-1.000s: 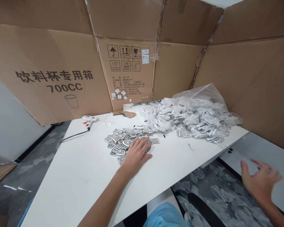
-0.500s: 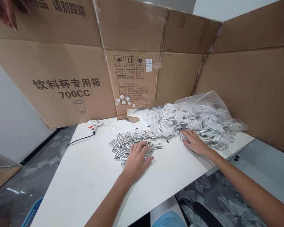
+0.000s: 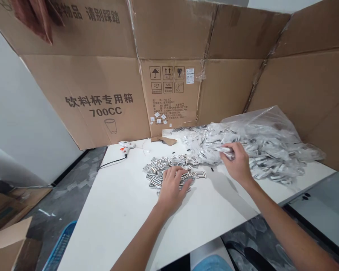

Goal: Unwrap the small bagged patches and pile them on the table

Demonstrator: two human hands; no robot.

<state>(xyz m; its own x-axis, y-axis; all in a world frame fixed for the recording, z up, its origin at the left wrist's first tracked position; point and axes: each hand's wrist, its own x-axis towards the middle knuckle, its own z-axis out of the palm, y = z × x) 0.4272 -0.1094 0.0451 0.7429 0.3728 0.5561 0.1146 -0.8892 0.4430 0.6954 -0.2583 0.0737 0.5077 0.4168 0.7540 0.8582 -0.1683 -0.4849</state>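
My left hand (image 3: 171, 188) lies over the near side of a pile of silver and dark flat pieces with slotted, arch-shaped outlines (image 3: 157, 165). Its fingers are stretched out and rest on the pile, and whatever is under the palm stays hidden. Raised a little above the table, my right hand (image 3: 240, 163) pinches a small pale flat piece (image 3: 228, 151) between thumb and fingers. Behind it spreads a large heap of similar pieces in clear plastic wrapping (image 3: 205, 148). One loose slotted piece (image 3: 199, 174) lies at the pile's right edge.
A white glue gun (image 3: 126, 146) with a black cord lies at the table's far left. Cardboard walls (image 3: 169, 37) enclose the back and right. A clear plastic bag (image 3: 267, 118) covers part of the heap. A blue basket (image 3: 60, 244) stands below the table's left edge.
My right hand has lifted off the table beside the wrapped heap with a small piece pinched in it. My left hand stays on the pile. The whole view has shifted slightly left.
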